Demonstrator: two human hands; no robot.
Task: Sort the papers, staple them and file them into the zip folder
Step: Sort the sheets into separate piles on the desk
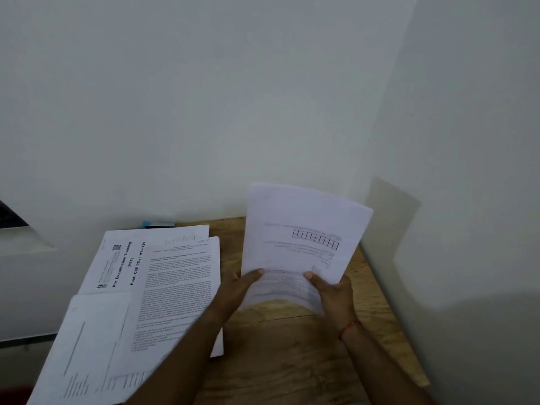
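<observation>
Wooden tabletop (pixel 280 361) against white walls carries loose printed white sheets (pixel 175 287) at left. Our left hand (pixel 233 290) and right hand (pixel 336 293) each pinch the raised white paper bundle (pixel 301 238) by its lower edge. We advise squaring its edges before stapling.

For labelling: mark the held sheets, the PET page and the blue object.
Held sheets (pixel 304 241): head view, middle of the front page.
PET page (pixel 122 264): head view, on the bold title.
Blue object (pixel 148 223): head view, its blue end by the wall.
</observation>
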